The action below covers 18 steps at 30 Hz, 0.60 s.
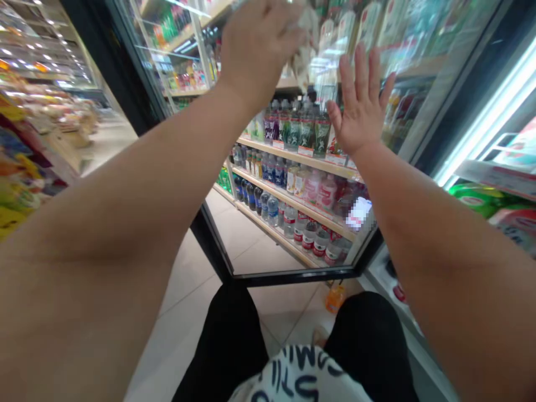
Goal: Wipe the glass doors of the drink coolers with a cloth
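My left hand (266,47) is raised near the top of the view, its fingers closed on a crumpled whitish cloth (307,44) that hangs against the glass. Palm forward, my right hand (362,106) has its fingers spread on or just in front of the same pane; contact cannot be told for certain. The glass door (268,254) has a dark frame and stands swung open before me. Through the pane show shelves with rows of drink bottles (295,125).
The door's lower frame (293,277) runs just ahead of my knees. To my right are a lit cooler with green packages (477,198) and a bright light strip (486,117). An orange object (335,298) lies on the tiled floor (188,279). Colourful goods (25,167) stand at left.
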Each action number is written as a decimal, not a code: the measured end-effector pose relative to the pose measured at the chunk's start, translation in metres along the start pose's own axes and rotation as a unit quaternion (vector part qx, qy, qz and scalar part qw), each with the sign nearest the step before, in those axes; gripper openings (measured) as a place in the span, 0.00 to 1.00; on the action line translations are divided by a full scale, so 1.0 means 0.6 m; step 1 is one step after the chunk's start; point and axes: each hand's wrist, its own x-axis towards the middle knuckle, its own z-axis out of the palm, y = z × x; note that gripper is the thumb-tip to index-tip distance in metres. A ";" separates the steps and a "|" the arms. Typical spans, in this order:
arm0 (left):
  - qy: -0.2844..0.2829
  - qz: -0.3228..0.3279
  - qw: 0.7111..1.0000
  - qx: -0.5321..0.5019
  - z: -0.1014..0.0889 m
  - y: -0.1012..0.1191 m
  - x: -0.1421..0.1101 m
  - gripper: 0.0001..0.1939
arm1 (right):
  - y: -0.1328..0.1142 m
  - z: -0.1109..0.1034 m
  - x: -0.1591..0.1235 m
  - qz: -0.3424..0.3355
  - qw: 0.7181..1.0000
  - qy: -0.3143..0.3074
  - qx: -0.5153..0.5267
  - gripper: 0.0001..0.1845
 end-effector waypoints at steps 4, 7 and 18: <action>0.067 -0.031 0.997 0.008 -0.002 0.003 -0.014 0.19 | -0.012 -0.015 -0.003 0.003 0.999 -0.022 -0.030 0.38; -0.073 0.099 0.992 -0.013 -0.005 0.028 -0.053 0.19 | -0.012 -0.014 -0.002 0.018 0.999 -0.021 -0.042 0.35; -0.059 0.074 0.994 0.051 0.000 0.030 -0.083 0.19 | -0.011 -0.007 -0.004 0.013 0.999 -0.005 -0.046 0.37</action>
